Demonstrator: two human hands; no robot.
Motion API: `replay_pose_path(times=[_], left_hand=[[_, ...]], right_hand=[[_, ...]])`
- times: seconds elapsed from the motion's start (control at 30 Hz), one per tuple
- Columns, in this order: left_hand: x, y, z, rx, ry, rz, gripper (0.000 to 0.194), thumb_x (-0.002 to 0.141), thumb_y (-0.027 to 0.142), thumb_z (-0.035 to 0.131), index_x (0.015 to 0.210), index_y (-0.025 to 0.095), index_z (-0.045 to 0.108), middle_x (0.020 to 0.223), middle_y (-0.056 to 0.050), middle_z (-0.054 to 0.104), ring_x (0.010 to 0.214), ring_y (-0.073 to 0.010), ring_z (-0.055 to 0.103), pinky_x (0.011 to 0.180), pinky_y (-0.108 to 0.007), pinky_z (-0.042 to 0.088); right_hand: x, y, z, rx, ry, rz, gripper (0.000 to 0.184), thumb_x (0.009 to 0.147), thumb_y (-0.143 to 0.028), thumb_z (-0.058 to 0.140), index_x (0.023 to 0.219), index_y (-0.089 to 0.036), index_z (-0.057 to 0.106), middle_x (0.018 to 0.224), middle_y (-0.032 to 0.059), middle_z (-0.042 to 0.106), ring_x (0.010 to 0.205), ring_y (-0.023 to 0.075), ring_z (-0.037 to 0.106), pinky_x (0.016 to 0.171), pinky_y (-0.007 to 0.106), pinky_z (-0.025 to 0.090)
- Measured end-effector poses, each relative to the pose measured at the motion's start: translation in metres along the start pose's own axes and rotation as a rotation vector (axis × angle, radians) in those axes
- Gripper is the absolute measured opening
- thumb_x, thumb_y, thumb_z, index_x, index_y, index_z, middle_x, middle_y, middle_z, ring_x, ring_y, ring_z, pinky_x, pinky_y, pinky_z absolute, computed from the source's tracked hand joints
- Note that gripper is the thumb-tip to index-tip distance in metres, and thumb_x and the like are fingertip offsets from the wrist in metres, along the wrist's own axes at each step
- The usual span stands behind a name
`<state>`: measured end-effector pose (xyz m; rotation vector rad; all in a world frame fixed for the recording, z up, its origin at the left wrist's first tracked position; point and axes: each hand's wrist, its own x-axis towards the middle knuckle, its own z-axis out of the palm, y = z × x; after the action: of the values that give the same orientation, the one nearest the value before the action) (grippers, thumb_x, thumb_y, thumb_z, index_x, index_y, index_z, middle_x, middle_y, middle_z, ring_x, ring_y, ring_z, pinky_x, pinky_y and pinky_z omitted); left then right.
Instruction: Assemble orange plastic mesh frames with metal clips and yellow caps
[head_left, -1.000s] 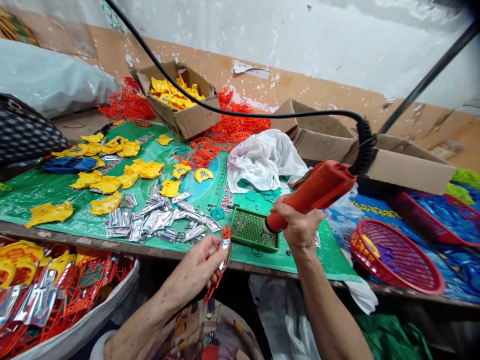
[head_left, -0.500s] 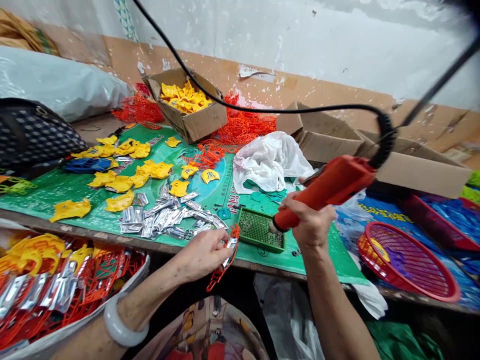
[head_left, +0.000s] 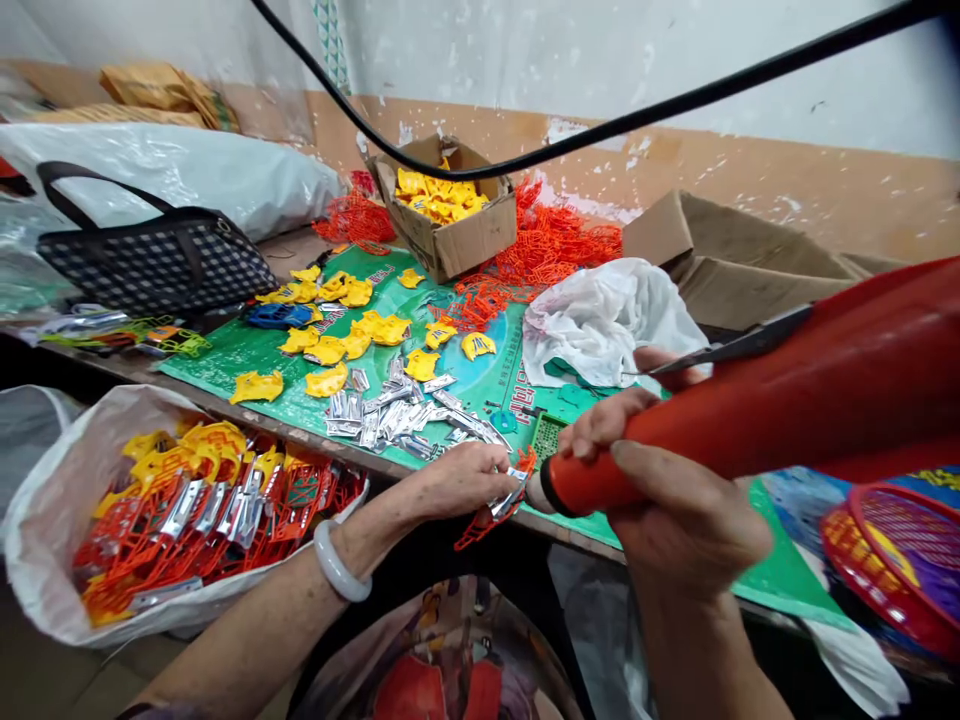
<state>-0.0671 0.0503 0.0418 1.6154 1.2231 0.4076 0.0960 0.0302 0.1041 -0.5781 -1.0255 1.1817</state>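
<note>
My right hand [head_left: 682, 520] is wrapped around a red electric screwdriver [head_left: 795, 400]. Its pale nose points left, right beside the part in my other hand; whether the bit touches it I cannot tell. Between the fingers of my left hand [head_left: 461, 480] is an orange plastic frame [head_left: 480, 527] with a silver piece [head_left: 511, 492] on it, held over the table's front edge. Just behind the nose lies a green perforated tray [head_left: 549, 436], partly hidden by my right hand. Loose silver pieces [head_left: 405, 410] are heaped on the green mat [head_left: 217, 385] beyond my left hand.
Yellow plastic parts [head_left: 382, 328] lie across the mat, and more fill a cardboard box [head_left: 476, 240]. A white sack [head_left: 45, 560] of orange frames stands at lower left. A white cloth [head_left: 600, 315], a red basket [head_left: 862, 560] and a black cable [head_left: 600, 135] are around the workspace.
My right hand has brought the screwdriver from over the green tray to the orange frame in my left hand. The view has swung right to left, showing more of the sack and checked bag.
</note>
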Motion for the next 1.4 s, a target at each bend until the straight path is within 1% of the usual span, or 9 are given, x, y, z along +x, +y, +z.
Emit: replay_pose_path(times=[0.13, 0.27, 0.4, 0.77, 0.97, 1.17, 1.27, 1.37, 1.4], left_hand=[[0.0, -0.002, 0.0, -0.035, -0.002, 0.009, 0.02, 0.076, 0.036, 0.059, 0.069, 0.017, 0.063, 0.055, 0.002, 0.06, 0.051, -0.0145, 0.05, 0.049, -0.023, 0.032], [0.001, -0.004, 0.0, -0.063, -0.029, 0.011, 0.019, 0.076, 0.034, 0.058, 0.07, 0.017, 0.063, 0.056, 0.002, 0.06, 0.051, -0.0143, 0.05, 0.05, -0.023, 0.035], [0.001, -0.007, 0.0, -0.083, -0.049, 0.006, 0.019, 0.076, 0.033, 0.056, 0.068, 0.017, 0.063, 0.055, 0.001, 0.059, 0.051, -0.0145, 0.051, 0.05, -0.023, 0.036], [0.004, -0.01, 0.002, -0.113, -0.056, -0.006, 0.019, 0.075, 0.033, 0.055, 0.069, 0.017, 0.062, 0.052, 0.003, 0.056, 0.048, -0.0133, 0.049, 0.048, -0.022, 0.033], [0.003, -0.01, 0.003, -0.135, -0.046, -0.028, 0.021, 0.076, 0.036, 0.055, 0.071, 0.016, 0.063, 0.049, 0.004, 0.052, 0.047, -0.0128, 0.047, 0.046, -0.022, 0.031], [0.002, -0.014, 0.007, -0.187, -0.033, -0.044, 0.023, 0.079, 0.039, 0.058, 0.076, 0.017, 0.059, 0.051, 0.005, 0.05, 0.047, -0.0122, 0.047, 0.043, -0.021, 0.029], [0.001, -0.017, 0.012, -0.245, -0.031, -0.033, 0.029, 0.082, 0.043, 0.055, 0.092, 0.016, 0.059, 0.054, 0.006, 0.05, 0.046, -0.011, 0.046, 0.043, -0.021, 0.03], [-0.004, -0.019, 0.014, -0.394, -0.002, 0.013, 0.05, 0.084, 0.046, 0.057, 0.122, 0.015, 0.052, 0.055, 0.008, 0.048, 0.045, -0.0102, 0.043, 0.043, -0.02, 0.029], [-0.006, -0.02, 0.013, -0.445, 0.013, 0.025, 0.055, 0.083, 0.046, 0.059, 0.128, 0.015, 0.05, 0.056, 0.008, 0.049, 0.045, -0.0098, 0.042, 0.044, -0.02, 0.029]], right_hand=[[0.001, 0.01, 0.005, -0.034, 0.001, 0.006, 0.029, 0.069, -0.015, 0.068, 0.096, -0.024, 0.061, 0.068, -0.0044, 0.06, 0.058, 0.0144, 0.057, 0.063, 0.035, 0.05], [0.001, 0.014, 0.007, -0.001, -0.012, 0.009, 0.034, 0.068, -0.015, 0.069, 0.1, -0.025, 0.06, 0.067, -0.0043, 0.061, 0.058, 0.0149, 0.057, 0.061, 0.034, 0.049], [0.001, 0.017, 0.007, 0.008, -0.013, 0.038, 0.031, 0.068, -0.015, 0.069, 0.097, -0.023, 0.061, 0.068, -0.0032, 0.062, 0.058, 0.0153, 0.058, 0.06, 0.034, 0.049], [0.001, 0.023, 0.007, -0.044, 0.017, 0.051, 0.029, 0.065, -0.017, 0.072, 0.092, -0.022, 0.062, 0.069, -0.0025, 0.063, 0.059, 0.0151, 0.058, 0.062, 0.035, 0.049], [0.004, 0.02, 0.007, -0.016, 0.007, 0.04, 0.035, 0.067, -0.014, 0.069, 0.099, -0.024, 0.06, 0.065, -0.0041, 0.062, 0.057, 0.0144, 0.057, 0.061, 0.033, 0.049], [0.008, 0.017, 0.002, 0.012, 0.007, 0.033, 0.025, 0.067, -0.014, 0.066, 0.09, -0.021, 0.061, 0.065, -0.0032, 0.061, 0.056, 0.0146, 0.058, 0.059, 0.034, 0.05], [0.009, 0.015, -0.001, 0.019, 0.019, 0.037, 0.023, 0.065, -0.014, 0.066, 0.087, -0.021, 0.062, 0.065, -0.0032, 0.061, 0.056, 0.0144, 0.058, 0.059, 0.033, 0.05], [0.013, 0.012, -0.003, 0.027, 0.029, 0.033, 0.026, 0.064, -0.014, 0.065, 0.089, -0.022, 0.061, 0.063, -0.0038, 0.06, 0.055, 0.0136, 0.057, 0.059, 0.032, 0.051], [0.014, 0.011, -0.004, 0.031, 0.034, 0.034, 0.026, 0.064, -0.015, 0.064, 0.09, -0.022, 0.061, 0.063, -0.004, 0.06, 0.055, 0.0133, 0.057, 0.059, 0.032, 0.051]])
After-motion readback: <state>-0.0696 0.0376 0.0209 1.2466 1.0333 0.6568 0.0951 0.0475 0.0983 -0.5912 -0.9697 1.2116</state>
